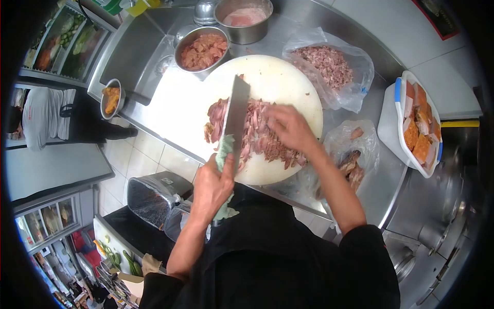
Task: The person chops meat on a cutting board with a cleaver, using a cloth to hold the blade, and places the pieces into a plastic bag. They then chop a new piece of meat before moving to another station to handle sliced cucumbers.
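One cloth-handled cleaver (236,110) is clasped in the left hand (212,184); the right hand (290,126) curls over sliced meat (254,126), its grip unclear.

A metal bowl (183,42) is filled with raw meat (206,50), and a deeper pot (252,35) is set just beside it. Diced meat (325,66) is held in a clear plastic bag (355,98). Browned chunks (422,148) are stacked in a white tub (395,126). A lined bin (149,206) is placed on the tiled floor (146,157).
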